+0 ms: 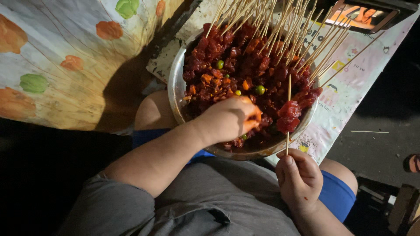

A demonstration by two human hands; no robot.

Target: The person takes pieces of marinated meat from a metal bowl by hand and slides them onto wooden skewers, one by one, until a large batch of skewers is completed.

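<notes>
The work in hand looks like threading: the right hand (299,177), at about five o'clock in the view, pinches a thin pale bamboo skewer (288,114) upright between thumb and fingers, with two or three dark red marinated meat chunks (288,116) already pushed onto its upper half. The left hand (229,118) reaches into the wide round metal bowl (176,89) resting on the person's lap; its fingers are curled down into the red chopped meat mix near the bowl's six o'clock edge — whether they have closed on a piece, I cannot tell, since the knuckles hide the tips.

My judgement is that the next move calls for lifting out one chunk and bringing it to the skewer's point, which sits just to the right of the left hand.

A dense sheaf of finished skewer sticks (280,26) fans out from twelve to two o'clock, crowding that side of the bowl. Small green peppers (260,90) dot the mix. A cloth with orange and green flower prints (52,65) lies at nine to ten o'clock, and one loose stick (369,131) lies on the dark ground at three o'clock.
</notes>
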